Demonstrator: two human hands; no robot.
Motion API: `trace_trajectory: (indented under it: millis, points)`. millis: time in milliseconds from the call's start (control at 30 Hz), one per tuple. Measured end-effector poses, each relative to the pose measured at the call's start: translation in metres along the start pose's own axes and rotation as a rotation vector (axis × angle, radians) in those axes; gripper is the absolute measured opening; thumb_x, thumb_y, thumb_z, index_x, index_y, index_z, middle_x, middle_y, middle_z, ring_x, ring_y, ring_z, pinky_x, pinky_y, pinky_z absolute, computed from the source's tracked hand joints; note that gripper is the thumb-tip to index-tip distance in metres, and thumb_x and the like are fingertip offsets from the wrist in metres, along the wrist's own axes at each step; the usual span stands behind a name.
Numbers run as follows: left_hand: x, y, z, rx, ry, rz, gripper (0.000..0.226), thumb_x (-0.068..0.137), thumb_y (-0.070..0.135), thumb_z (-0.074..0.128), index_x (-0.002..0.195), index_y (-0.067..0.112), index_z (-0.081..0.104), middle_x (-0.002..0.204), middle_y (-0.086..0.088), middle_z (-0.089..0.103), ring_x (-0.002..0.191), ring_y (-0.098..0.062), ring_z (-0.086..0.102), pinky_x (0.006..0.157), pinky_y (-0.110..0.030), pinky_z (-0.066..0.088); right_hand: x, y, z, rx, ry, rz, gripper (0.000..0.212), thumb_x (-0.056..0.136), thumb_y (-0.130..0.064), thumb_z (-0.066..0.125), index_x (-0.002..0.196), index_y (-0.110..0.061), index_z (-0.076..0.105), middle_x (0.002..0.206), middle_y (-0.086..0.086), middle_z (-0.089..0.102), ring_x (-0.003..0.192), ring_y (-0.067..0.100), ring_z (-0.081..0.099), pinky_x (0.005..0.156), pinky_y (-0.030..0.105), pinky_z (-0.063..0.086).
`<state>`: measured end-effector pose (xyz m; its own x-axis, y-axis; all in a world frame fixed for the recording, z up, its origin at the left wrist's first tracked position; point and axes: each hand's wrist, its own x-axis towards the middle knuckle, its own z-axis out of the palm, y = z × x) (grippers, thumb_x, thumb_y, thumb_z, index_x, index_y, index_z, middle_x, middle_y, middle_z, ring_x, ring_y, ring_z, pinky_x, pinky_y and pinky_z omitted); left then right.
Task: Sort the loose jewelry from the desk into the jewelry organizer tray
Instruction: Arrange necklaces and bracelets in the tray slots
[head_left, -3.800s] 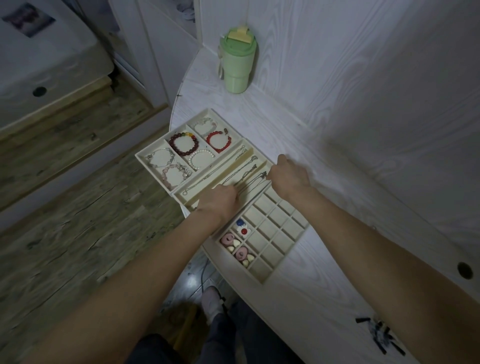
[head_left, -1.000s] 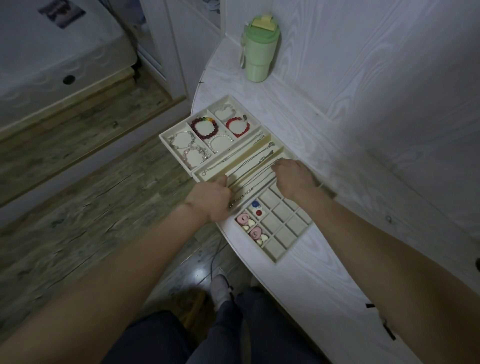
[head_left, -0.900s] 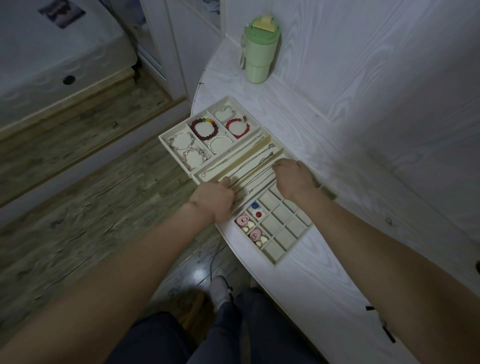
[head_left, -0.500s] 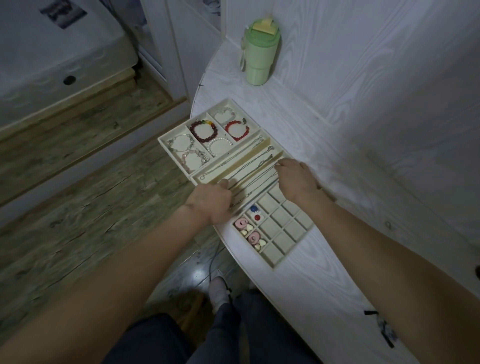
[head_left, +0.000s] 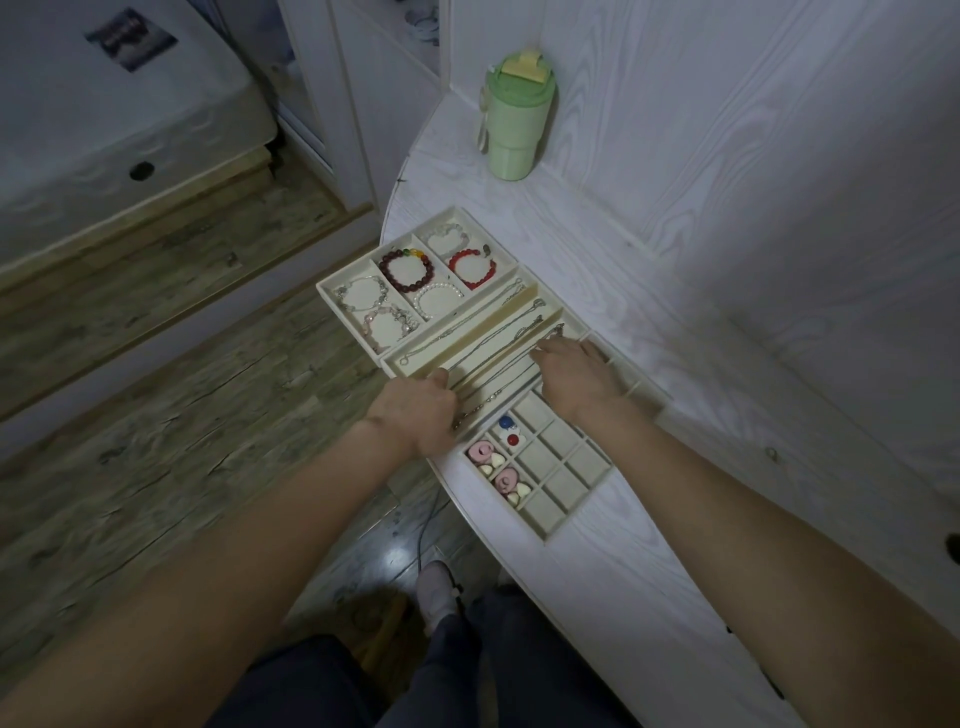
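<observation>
**Chain in the long slots: handling notes**

Both my hands are over the tray's (head_left: 332, 299) middle section. Left hand (head_left: 415, 418) is curled at the near end of a chain (head_left: 493, 364); right hand (head_left: 574, 374) has fingertips on its far end. Whether either grip actually pinches it, I cannot tell. Chain runs between the two grips, along a slot.

Judgement: light, limp, prone to kinks and tangling with neighbouring chains. Best held at both ends, kept taut, lowered straight. Bracelets (head_left: 408, 265) lie beyond the grips; earrings (head_left: 493, 465) on the near side.
</observation>
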<state>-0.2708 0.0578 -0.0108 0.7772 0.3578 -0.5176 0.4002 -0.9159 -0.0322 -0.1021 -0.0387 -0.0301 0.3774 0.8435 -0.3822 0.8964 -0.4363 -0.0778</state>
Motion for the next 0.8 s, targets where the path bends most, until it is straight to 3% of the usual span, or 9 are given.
trace_trajectory:
  millis: [133,367,533,667,800]
  points:
    - [0.001,-0.001,-0.002,-0.002,0.004,0.001,0.036,0.093,0.030,0.041,0.123,0.018,0.059,0.124,-0.009,0.045,0.102,-0.026,0.059,0.075,-0.034,0.046,0.001,0.001,-0.001,0.008,-0.020,0.016,0.049,0.091,-0.006,0.046,0.139,-0.011,0.042,0.149,0.005,0.034,0.139,0.020,0.026,0.117,0.036,0.014]
    - [0.000,-0.003,-0.004,-0.008,-0.010,0.015,0.039,0.091,0.029,0.042,0.126,0.018,0.057,0.124,-0.009,0.046,0.104,-0.026,0.058,0.077,-0.035,0.047,0.000,-0.004,0.004,0.043,-0.013,-0.007,0.055,0.091,0.001,0.044,0.144,-0.012,0.036,0.153,0.006,0.027,0.143,0.021,0.018,0.119,0.038,0.010]
    - [0.001,-0.002,-0.001,-0.003,-0.007,0.009,0.041,0.091,0.029,0.043,0.129,0.020,0.055,0.125,-0.010,0.046,0.103,-0.026,0.059,0.073,-0.033,0.045,0.000,-0.006,0.005,0.050,-0.013,0.008,0.052,0.091,0.002,0.046,0.141,-0.011,0.041,0.151,0.006,0.031,0.141,0.021,0.021,0.118,0.038,0.011]
    - [0.001,-0.003,-0.001,-0.068,0.009,-0.007,0.040,0.092,0.030,0.044,0.129,0.020,0.055,0.128,-0.009,0.045,0.105,-0.026,0.058,0.079,-0.036,0.048,-0.003,-0.008,0.004,0.069,-0.011,0.016,0.055,0.091,0.003,0.044,0.144,-0.012,0.036,0.155,0.006,0.023,0.144,0.021,0.016,0.119,0.039,0.009]
    - [-0.002,-0.001,-0.005,-0.149,0.087,-0.035,0.039,0.094,0.031,0.047,0.131,0.020,0.051,0.125,-0.008,0.047,0.102,-0.026,0.059,0.074,-0.035,0.046,-0.009,-0.013,0.003,0.148,0.011,0.037,0.055,0.094,0.002,0.041,0.146,-0.014,0.032,0.158,0.005,0.017,0.145,0.020,0.012,0.120,0.037,0.007]
